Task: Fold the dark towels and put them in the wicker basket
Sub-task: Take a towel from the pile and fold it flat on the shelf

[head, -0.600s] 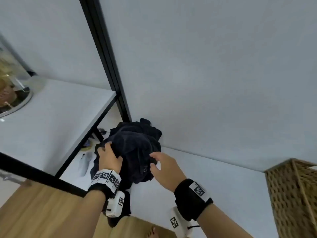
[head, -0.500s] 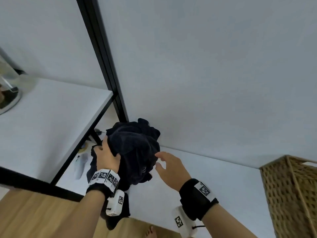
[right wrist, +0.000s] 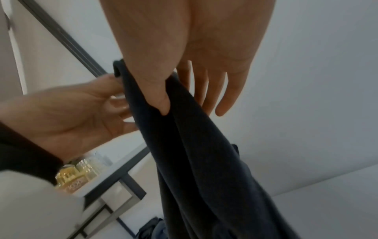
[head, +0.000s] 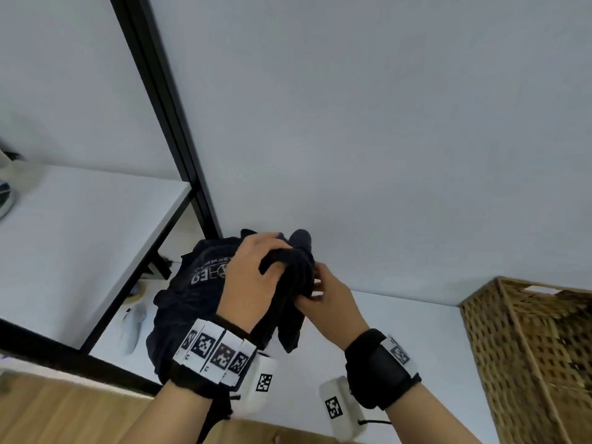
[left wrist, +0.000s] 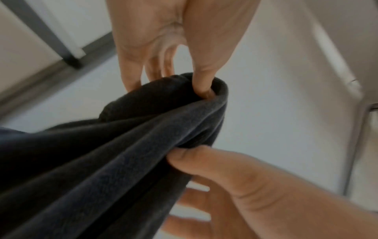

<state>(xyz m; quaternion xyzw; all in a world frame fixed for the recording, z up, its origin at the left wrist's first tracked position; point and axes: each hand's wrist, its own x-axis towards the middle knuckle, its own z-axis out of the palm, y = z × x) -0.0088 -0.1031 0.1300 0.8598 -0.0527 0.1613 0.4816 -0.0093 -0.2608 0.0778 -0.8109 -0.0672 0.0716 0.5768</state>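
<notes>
Dark cloth fills both grips: the left hand [head: 248, 277] has its thumb and fingers curled over the top of a bunched towel [head: 288, 283], and the left wrist view shows that thumb [left wrist: 202, 84] pushed into a rolled fold of the fabric. Facing it, the right hand [head: 333, 302] pinches the same towel a little lower, thumb [right wrist: 157, 90] pressed on the near side and the remaining fingers lying fairly straight behind the cloth. From the two grips the towel hangs down in long folds, held up in the air above a white table [head: 400, 331] and close to a pale wall [head: 352, 123]. Behind the left hand sits more dark fabric [head: 198, 283] with pale lettering, heaped at the table's left end; whether it is a separate piece or part of the same towel is hard to tell. Well to the right stands the wicker basket [head: 512, 347], apart from both hands, with something dark just visible inside. On the left a white shelf [head: 80, 245] with a black frame [head: 166, 107] runs beside the table.
</notes>
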